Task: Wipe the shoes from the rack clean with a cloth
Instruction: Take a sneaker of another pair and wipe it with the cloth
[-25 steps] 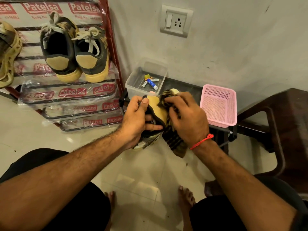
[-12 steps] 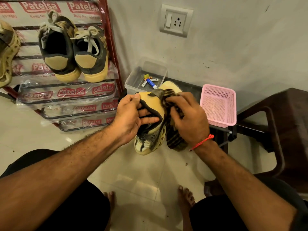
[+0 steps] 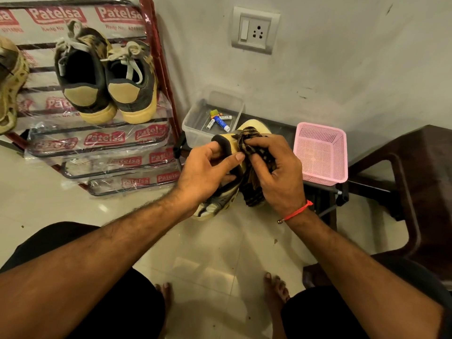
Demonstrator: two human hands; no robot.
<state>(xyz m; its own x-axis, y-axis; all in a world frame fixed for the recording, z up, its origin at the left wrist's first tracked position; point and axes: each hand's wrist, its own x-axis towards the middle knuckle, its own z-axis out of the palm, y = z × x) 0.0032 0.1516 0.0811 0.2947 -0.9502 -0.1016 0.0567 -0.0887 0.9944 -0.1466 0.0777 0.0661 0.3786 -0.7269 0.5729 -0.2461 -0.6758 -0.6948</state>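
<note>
I am looking down at both hands working in front of my knees, above the tiled floor (image 3: 215, 250); the left hand (image 3: 208, 174) is gripping a yellow and dark slip-on shoe (image 3: 226, 148), its fingers curling over the dark collar and the thumb lying across the opening, so this grip is pinching the shoe; the shoe is hanging toe down between the two hands, its patterned sole end (image 3: 215, 206) showing below the left wrist; the right hand (image 3: 276, 172) is clutching a dark checked cloth (image 3: 252, 192), fingers bunching it against the side of the shoe, so that grip is pinching the cloth; a red thread (image 3: 298, 211) is sitting round the right wrist; to the left a red-framed shoe rack (image 3: 161, 77) wrapped in printed plastic is carrying a pair of dark lace-up sneakers (image 3: 105, 79) with tan heels, and another yellow shoe (image 3: 9, 86) is showing at the picture's edge; behind the hands, on a dark low bench, a clear plastic tub (image 3: 195, 123) is holding small tubes (image 3: 220, 121), and a pink mesh basket (image 3: 322, 152) is standing just beside it to the right; a wall socket (image 3: 254, 30) is sitting above.
</note>
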